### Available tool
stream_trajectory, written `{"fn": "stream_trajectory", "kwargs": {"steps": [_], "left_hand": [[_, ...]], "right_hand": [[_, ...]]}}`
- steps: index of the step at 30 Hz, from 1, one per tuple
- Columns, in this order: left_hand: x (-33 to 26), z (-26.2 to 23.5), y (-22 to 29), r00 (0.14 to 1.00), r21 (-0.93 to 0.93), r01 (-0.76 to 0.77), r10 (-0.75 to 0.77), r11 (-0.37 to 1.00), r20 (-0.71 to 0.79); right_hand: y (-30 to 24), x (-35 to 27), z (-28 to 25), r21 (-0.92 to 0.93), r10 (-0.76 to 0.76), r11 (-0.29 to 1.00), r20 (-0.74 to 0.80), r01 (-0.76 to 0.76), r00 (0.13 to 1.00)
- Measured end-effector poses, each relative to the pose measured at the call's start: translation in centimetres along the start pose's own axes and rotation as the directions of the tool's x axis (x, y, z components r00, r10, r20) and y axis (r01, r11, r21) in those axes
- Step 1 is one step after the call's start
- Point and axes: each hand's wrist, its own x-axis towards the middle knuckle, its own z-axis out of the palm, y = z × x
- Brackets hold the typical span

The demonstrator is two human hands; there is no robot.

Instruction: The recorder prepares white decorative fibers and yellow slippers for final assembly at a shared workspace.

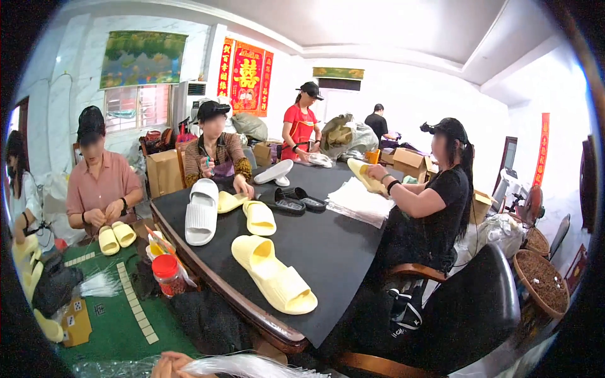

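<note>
At the lower edge there appears a hand (170, 364) of the person, cut by the border, so only the upper part of it can be seen. Its fingers are bent and close together, not spread, and they touch the white strands (252, 364); whether they pinch them firmly, I cannot tell. Also I cannot tell if this is the left hand or the right, or if both are there. The strands lie just beside the hand, and from it they extend to the right, along the lower edge. On the left is the green table (108, 315), with a second white bundle (99, 285) and a row of tiles (135, 302). A red-lidded jar (167, 275) is near the black table (340, 264). On the black table, the nearest yellow slipper (283, 286) is well apart from the hand; behind it are 1 upright white slipper (201, 215) and 2 black slippers (296, 201).
</note>
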Motion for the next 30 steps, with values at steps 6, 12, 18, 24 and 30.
{"fn": "stream_trajectory", "kwargs": {"steps": [6, 12, 18, 24, 30], "left_hand": [[-3.4, -3.0, -0.4, 0.987, 0.452, -0.151, 0.107, 0.879, 0.122], [-3.7, -2.6, -4.3, 0.982, 0.626, -0.188, 0.153, 0.757, 0.109], [-2.9, -2.2, -3.9, 0.921, 0.486, -0.330, 0.390, 0.809, -0.024], [-3.0, -1.1, -3.1, 0.924, 0.449, -0.278, 0.365, 0.849, -0.119], [-4.8, -3.2, -3.0, 0.916, 0.644, -0.253, 0.392, 0.722, -0.079]], "right_hand": [[-2.3, 1.9, 0.0, -0.032, -0.025, 0.999, 0.027, 0.026, 0.999], [-6.2, 4.4, 2.1, -0.039, -0.042, 0.998, 0.015, 0.043, 0.999], [-10.5, 6.1, 2.4, -0.056, -0.019, 0.998, 0.020, 0.020, 1.000], [-13.0, 2.2, 5.7, -0.011, 0.097, 0.995, -0.016, -0.097, 0.995], [-14.8, 2.8, 8.0, -0.017, 0.172, 0.985, 0.021, -0.172, 0.985]]}}
